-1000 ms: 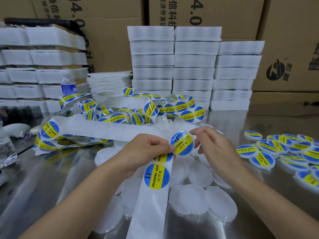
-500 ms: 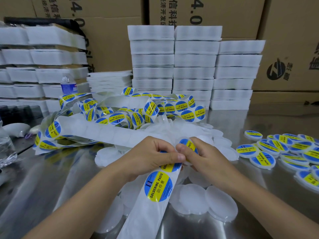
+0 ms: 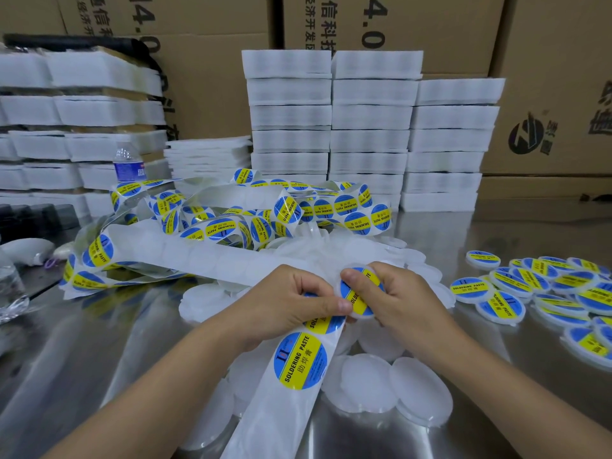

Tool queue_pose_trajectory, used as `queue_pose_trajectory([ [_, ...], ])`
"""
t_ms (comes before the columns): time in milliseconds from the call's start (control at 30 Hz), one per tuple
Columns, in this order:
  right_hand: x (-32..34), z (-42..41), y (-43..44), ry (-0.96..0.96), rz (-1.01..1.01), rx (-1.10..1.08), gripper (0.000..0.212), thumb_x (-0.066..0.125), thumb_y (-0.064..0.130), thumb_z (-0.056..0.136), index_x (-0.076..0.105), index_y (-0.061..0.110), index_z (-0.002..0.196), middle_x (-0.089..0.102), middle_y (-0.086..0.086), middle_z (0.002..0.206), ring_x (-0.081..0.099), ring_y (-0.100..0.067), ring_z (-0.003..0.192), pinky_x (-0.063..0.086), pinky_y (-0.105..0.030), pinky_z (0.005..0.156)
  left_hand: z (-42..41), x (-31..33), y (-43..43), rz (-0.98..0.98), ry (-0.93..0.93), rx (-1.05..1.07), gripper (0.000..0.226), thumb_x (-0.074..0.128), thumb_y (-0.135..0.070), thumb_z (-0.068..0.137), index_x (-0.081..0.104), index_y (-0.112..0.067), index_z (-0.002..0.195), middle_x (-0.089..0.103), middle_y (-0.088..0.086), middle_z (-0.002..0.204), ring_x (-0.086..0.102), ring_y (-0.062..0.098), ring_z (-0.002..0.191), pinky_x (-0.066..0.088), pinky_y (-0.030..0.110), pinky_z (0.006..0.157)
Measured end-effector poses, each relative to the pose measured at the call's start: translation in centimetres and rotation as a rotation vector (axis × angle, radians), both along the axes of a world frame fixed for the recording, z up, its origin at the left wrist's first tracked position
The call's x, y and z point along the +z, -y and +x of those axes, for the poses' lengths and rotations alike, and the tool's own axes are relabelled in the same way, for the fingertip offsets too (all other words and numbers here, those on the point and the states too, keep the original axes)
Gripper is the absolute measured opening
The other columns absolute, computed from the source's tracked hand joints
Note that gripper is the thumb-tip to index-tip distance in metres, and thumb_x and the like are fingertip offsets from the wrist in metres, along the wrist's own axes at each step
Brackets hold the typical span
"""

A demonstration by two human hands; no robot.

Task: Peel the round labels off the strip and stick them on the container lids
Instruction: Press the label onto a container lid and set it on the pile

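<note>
Currently both hands meet over the middle of the table (image 3: 99, 342).

1. Left hand (image 3: 291, 303): fingers curled round the strip (image 3: 265, 425), thumb tip laid against the left rim of the lid (image 3: 362, 317).
2. Right hand (image 3: 400, 299): fingers curled behind the lid, thumb pressing the label (image 3: 359, 301) near its top. The label appears seated on the lid. The thumbs hide part of its edge, so I cannot confirm full contact.
3. Governing relation: the strip's long axis runs from the near edge up and away into the left hand, then bends off toward the far left corner. The next label (image 3: 300, 361) sits on it just below the left hand, on the near side, closer to that hand than to the right.
4. Labelled lids (image 3: 536, 286) lie toward the right edge. Bare lids (image 3: 414, 389) lie just near-side of the right hand.

Judgement: the right hand is nearer both piles, so it should drop off and fetch, with the left feeding the strip.
</note>
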State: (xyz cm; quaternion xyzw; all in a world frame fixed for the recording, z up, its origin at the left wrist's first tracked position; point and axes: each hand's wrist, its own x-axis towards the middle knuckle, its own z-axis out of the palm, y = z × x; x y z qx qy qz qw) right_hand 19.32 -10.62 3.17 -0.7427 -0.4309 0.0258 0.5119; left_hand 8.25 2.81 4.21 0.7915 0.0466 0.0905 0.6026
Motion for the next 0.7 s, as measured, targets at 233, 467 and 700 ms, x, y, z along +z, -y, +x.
queue_pose_trajectory([
  [233, -0.1, 0.37, 0.14, 0.045, -0.011, -0.022, 0.047, 0.045, 0.048, 0.089, 0.049, 0.015, 0.056, 0.047, 0.005, 0.05, 0.04, -0.007, 0.049, 0.036, -0.029, 0.056, 0.16, -0.2, -0.1, 0.005, -0.004, -0.007, 0.027, 0.077, -0.049, 0.053, 0.076, -0.025, 0.065, 0.076, 0.0, 0.081, 0.07, 0.014, 0.078, 0.055, 0.021, 0.071],
  [467, 0.12, 0.31, 0.2, 0.119, -0.015, -0.062, 0.048, 0.038, 0.038, 0.096, 0.043, 0.009, 0.058, 0.041, 0.002, 0.05, 0.038, -0.017, 0.055, 0.035, -0.037, 0.06, 0.07, -0.04, -0.01, 0.027, -0.008, 0.012, 0.027, 0.075, -0.05, 0.053, 0.076, -0.025, 0.063, 0.076, -0.003, 0.078, 0.066, 0.007, 0.069, 0.05, 0.015, 0.064],
  [700, 0.14, 0.28, 0.51, 0.037, 0.075, -0.019, 0.06, 0.031, 0.064, 0.08, 0.053, 0.011, 0.064, 0.05, -0.002, 0.052, 0.042, -0.015, 0.05, 0.041, -0.037, 0.058, 0.29, 0.03, -0.16, 0.022, -0.021, 0.094, 0.017, 0.075, -0.035, 0.072, 0.072, -0.024, 0.06, 0.076, -0.002, 0.079, 0.065, 0.004, 0.069, 0.048, 0.012, 0.064],
])
